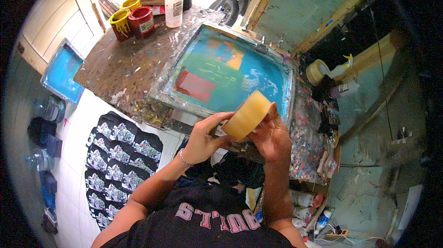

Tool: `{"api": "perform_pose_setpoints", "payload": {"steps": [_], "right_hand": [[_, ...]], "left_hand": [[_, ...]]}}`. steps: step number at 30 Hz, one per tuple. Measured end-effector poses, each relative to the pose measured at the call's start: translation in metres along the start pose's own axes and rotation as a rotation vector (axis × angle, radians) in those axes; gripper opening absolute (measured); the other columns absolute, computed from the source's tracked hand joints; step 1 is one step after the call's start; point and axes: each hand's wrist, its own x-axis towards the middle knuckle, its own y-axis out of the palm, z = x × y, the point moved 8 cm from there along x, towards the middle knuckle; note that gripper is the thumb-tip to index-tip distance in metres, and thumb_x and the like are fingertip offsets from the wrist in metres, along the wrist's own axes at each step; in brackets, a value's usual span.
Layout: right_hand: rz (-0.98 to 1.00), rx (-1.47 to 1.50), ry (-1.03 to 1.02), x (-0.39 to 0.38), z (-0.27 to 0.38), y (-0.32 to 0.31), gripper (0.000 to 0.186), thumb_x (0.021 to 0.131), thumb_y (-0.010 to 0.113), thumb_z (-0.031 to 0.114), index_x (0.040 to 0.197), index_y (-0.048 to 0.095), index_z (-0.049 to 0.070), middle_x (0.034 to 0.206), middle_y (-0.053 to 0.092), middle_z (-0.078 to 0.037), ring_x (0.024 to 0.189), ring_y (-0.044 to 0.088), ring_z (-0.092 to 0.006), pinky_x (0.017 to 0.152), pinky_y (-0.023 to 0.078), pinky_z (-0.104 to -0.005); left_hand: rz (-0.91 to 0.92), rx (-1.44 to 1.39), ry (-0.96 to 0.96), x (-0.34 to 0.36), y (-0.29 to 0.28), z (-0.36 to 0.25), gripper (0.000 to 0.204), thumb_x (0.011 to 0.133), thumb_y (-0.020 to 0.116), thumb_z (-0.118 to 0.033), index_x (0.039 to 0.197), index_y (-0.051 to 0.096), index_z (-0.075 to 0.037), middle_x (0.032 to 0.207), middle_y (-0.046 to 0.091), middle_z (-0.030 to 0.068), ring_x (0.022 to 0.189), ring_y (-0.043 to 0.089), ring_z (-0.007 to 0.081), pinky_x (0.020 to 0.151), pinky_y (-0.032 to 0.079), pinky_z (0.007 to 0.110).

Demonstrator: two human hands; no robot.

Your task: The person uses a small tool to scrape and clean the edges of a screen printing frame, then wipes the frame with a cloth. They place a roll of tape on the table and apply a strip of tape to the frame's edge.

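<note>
Between my two hands is a wide roll of yellowish-brown packing tape (247,115), raised in front of my chest over the near edge of a printing screen. My left hand (206,135) grips the roll's left side, its fingers at the edge. On the other side my right hand (273,135) holds the roll, with fingers reaching behind it. Beyond the roll lies the framed printing screen (221,70), its blue mesh carrying green, orange and dark red patches and faint line drawings. The roll hides part of the screen's near side.
The screen rests on a paint-stained table (108,68). Paint cans (141,21) and a clear bottle (174,7) stand at the far left. Black printed pieces (122,156) cover part of the floor at left. Another blue screen (64,70) leans there. A spray bottle (341,68) is at right.
</note>
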Motion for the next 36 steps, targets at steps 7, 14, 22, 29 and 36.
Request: {"api": "perform_pose_setpoints", "payload": {"steps": [7,14,22,29,36], "right_hand": [[0.237,-0.227,-0.104,0.008,-0.001,0.026,0.055,0.096,0.057,0.04,0.13,0.05,-0.003,0.127,0.058,-0.013,0.111,0.057,-0.0275,0.099,0.043,-0.0405],[0.46,-0.72,-0.173,-0.011,-0.027,0.035,0.085,0.077,0.079,0.012,0.146,0.031,-0.004,0.139,0.049,-0.014,0.129,0.048,-0.0248,0.107,0.041,-0.0403],[0.322,-0.898,-0.21,-0.019,-0.044,0.014,0.081,0.077,0.073,-0.004,0.145,0.03,-0.004,0.127,0.058,-0.013,0.114,0.059,-0.0191,0.098,0.048,-0.0351],[0.315,-0.77,-0.076,-0.04,-0.061,-0.006,0.078,0.077,0.071,-0.006,0.144,0.031,-0.004,0.122,0.06,-0.011,0.109,0.061,-0.0174,0.095,0.05,-0.0325],[0.372,-1.12,-0.298,-0.085,-0.107,-0.027,0.085,0.076,0.084,0.024,0.142,0.036,0.0,0.125,0.06,-0.016,0.111,0.062,-0.0273,0.094,0.051,-0.0368]], "left_hand": [[-0.2,-0.466,-0.274,0.01,-0.011,0.025,0.042,0.086,0.073,-0.007,0.123,0.058,0.003,0.102,0.07,0.0102,0.09,0.065,0.0108,0.08,0.053,0.027],[-0.268,-0.525,-0.2,0.012,-0.018,0.01,0.047,0.088,0.072,-0.012,0.131,0.055,-0.002,0.093,0.072,0.0104,0.08,0.065,0.009,0.07,0.053,0.025],[-0.001,0.437,0.052,0.013,-0.024,-0.008,0.018,0.084,0.071,-0.01,0.101,0.075,-0.007,0.079,0.067,0.01,0.071,0.064,0.0221,0.066,0.051,0.033],[0.044,0.395,0.218,0.014,-0.015,-0.031,0.008,0.08,0.07,-0.009,0.087,0.071,-0.004,0.077,0.057,0.0076,0.076,0.053,0.0243,0.068,0.044,0.034],[0.388,0.209,0.298,0.007,0.008,-0.062,0.007,0.081,0.067,-0.007,0.085,0.07,-0.002,0.078,0.055,0.0065,0.078,0.051,0.0246,0.07,0.042,0.034]]}}
